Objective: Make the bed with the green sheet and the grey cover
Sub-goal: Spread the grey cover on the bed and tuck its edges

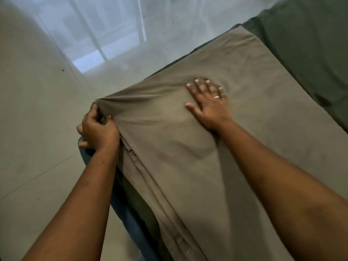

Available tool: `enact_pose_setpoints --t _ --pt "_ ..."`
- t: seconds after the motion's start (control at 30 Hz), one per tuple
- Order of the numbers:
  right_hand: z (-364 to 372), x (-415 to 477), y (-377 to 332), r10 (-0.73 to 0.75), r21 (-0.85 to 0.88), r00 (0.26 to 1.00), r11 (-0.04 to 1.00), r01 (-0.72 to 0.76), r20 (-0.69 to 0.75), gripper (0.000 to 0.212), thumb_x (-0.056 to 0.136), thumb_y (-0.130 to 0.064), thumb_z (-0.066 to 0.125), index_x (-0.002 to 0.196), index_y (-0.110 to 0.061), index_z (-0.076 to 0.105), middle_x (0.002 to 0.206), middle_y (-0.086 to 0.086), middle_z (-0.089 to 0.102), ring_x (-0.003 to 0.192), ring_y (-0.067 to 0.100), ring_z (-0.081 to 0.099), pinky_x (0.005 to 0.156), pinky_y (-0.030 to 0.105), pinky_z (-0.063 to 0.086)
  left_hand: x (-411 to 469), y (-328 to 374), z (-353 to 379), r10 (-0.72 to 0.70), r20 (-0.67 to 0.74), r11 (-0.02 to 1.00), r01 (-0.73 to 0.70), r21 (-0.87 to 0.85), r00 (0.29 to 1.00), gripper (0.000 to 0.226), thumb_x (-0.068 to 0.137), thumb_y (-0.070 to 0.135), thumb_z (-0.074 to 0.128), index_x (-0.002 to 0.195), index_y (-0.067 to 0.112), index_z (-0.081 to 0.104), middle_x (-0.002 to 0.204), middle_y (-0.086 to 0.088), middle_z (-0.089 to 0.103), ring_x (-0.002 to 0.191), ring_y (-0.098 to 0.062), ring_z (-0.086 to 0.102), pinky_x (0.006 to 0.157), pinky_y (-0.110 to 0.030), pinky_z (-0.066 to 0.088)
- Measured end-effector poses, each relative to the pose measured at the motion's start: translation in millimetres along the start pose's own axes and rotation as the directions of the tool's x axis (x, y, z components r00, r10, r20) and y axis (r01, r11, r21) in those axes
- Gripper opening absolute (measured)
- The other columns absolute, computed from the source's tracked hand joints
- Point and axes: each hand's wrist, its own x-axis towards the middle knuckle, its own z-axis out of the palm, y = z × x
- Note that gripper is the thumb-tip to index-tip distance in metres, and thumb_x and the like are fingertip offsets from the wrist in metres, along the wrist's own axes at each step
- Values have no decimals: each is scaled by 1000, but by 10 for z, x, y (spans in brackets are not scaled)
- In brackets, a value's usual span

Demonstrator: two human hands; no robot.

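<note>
left fingers (94, 112) curled, pinching the near corner of the folded grey fabric cover (216, 147), right hand (209, 102) flat on top, fingers spread, cover's long axis running from lower middle up to the right over the dark green sheet (310, 44)

The grey cover (188, 147) hides part of the green sheet (310, 44); both are cut off at right

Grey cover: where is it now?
Head view: the grey cover lies across the centre on the green sheet, its left corner gripped by the left hand, the right hand flat on top.
</note>
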Motion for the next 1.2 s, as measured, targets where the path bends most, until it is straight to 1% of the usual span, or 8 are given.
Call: enact_pose_setpoints --t 0.17,0.33,0.5,0.7,0.9,1.0,1.07,1.2 --pt "-199 275 653 464 71 886 883 -464 25 63 97 -58 18 153 -32 4 162 1 0 148 25 -3 118 51 0 -461 396 142 228 -285 920 -111 376 931 64 72 -1 44 132 22 43 140 -6 39 129 -27 37 105 -45 24" --pt "26 219 -665 -193 22 981 981 193 20 57 101 -43 25 154 -27 10 161 0 6 148 20 2 118 45 1 -810 450 682 561 105 773 -565 287 821 66 84 4 47 145 15 25 150 -16 35 139 -31 29 113 -50 20" --pt "102 407 -448 -482 -55 876 874 482 18 55 96 -46 24 147 -28 35 154 -3 33 143 20 28 114 45 18 -550 131 777 413 356 682 -544 489 838 64 97 52 21 153 22 10 161 -2 8 148 -20 3 118 -43 -2" --pt "-223 1104 1039 -5 -42 998 999 2 -59 58 97 -53 16 152 -36 12 160 -7 14 147 18 11 117 46 7 -542 135 866 400 292 640 -493 589 869 70 93 61 20 153 30 4 161 -3 -4 148 -23 -5 115 -48 -8" --pt "-488 1423 1645 419 -42 907 906 -420 -28 59 101 -47 15 154 -23 6 161 0 4 148 24 1 118 52 0 -563 103 927 398 315 600 -505 620 861 65 93 57 18 152 33 8 161 1 3 147 -21 -4 112 -57 -7" --pt "-355 1227 785 242 85 964 969 -234 -106 63 100 -48 19 154 -17 9 161 7 5 148 27 3 118 49 2 -560 117 940 394 308 603 -496 624 866 64 94 56 20 152 33 12 161 1 5 147 -21 -3 112 -58 -6" --pt "-135 859 14 -114 97 992 988 120 -62 64 97 -50 24 153 -22 14 161 2 11 148 21 7 118 47 4 -568 121 934 397 302 603 -495 626 867 64 93 56 20 152 32 13 161 1 5 147 -20 -3 112 -58 -5" --pt "61 555 -332 -457 -40 889 889 456 -30 59 96 -53 25 150 -29 24 157 -4 25 145 17 21 116 43 12 -575 119 937 403 322 587 -512 627 857 63 94 53 19 152 30 17 161 1 8 147 -19 -2 109 -62 -6"
